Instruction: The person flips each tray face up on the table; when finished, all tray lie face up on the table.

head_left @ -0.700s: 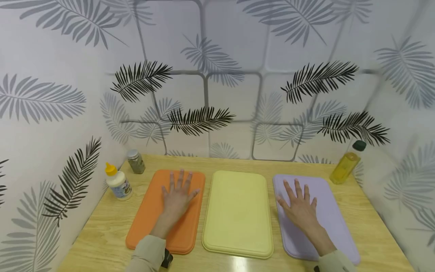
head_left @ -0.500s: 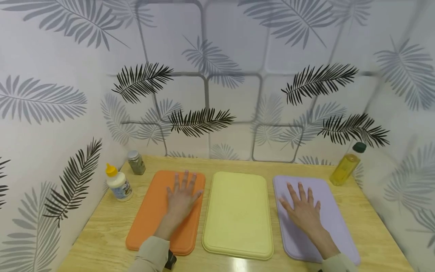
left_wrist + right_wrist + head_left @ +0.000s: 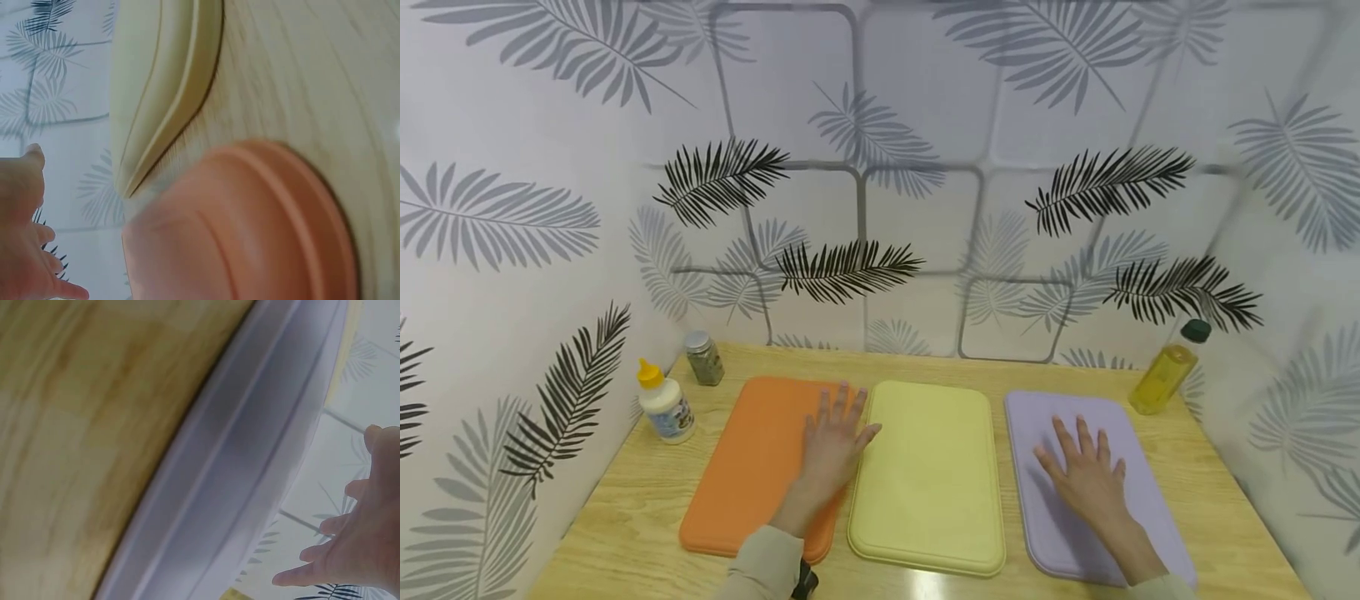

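Three flat, rounded boards lie side by side: an orange board (image 3: pixel 752 467), a yellow board (image 3: pixel 928 475) and a lilac board (image 3: pixel 1127 467). My left hand (image 3: pixel 831 446), fingers spread and palm down, hovers over the right edge of the orange board, thumb overlapping the yellow one in the head view. In the left wrist view that hand (image 3: pixel 25 231) shows above the orange board's corner (image 3: pixel 250 212). My right hand (image 3: pixel 1090 479) is spread over the lilac board. The right wrist view shows the hand (image 3: pixel 356 525) beyond the lilac rim (image 3: pixel 219 475). Neither hand holds anything.
On the wooden table (image 3: pixel 602 517) at left stand a white glue bottle (image 3: pixel 667 410) with a yellow cap and a small jar (image 3: pixel 704 360) with a grey lid. A bottle of yellow liquid (image 3: pixel 1163 379) stands back right. Leaf-patterned walls (image 3: pixel 910 217) enclose the back and sides.
My left hand has moved right, from the middle of the orange board to its right edge. My right hand has shifted slightly right and toward me. The boards stay put.
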### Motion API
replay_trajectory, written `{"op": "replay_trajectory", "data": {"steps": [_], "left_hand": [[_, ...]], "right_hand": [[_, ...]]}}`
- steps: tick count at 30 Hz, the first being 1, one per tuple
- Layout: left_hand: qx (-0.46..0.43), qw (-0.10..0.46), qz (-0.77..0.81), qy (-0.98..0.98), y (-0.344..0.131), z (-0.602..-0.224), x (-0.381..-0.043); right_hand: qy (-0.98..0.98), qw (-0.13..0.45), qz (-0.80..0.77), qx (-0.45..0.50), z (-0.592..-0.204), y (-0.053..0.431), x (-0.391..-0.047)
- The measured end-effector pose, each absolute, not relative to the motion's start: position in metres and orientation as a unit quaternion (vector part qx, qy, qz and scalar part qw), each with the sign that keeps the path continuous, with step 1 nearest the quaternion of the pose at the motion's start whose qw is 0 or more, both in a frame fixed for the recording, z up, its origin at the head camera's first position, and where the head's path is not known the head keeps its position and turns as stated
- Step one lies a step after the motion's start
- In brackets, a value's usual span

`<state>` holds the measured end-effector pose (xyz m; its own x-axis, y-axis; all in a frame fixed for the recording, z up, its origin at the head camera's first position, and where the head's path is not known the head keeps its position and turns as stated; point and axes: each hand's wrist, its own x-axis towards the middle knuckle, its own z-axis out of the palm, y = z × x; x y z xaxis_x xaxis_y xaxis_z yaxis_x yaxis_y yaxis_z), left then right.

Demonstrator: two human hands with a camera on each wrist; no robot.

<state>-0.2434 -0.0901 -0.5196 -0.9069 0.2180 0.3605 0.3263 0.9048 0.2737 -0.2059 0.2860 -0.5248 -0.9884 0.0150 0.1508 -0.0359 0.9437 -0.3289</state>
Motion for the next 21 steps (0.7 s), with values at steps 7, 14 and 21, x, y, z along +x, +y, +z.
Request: {"op": "replay_trajectory", "data": {"steps": [7,14,21], "left_hand": [[-0.156,0.156,-0.177,-0.959,-0.069,-0.521,-0.245],[-0.170,0.144,-0.190,-0.956,-0.042,-0.516,-0.243],[-0.182,0.112,-0.231,-0.949,-0.011,-0.513,-0.240]], "right_hand": [[-0.983,0.077,0.165,0.002,-0.533,0.292,-0.205],[-0.986,0.067,0.149,-0.010,-0.532,0.298,-0.205],[-0.985,0.075,0.151,-0.021,-0.535,0.308,-0.207]]}}
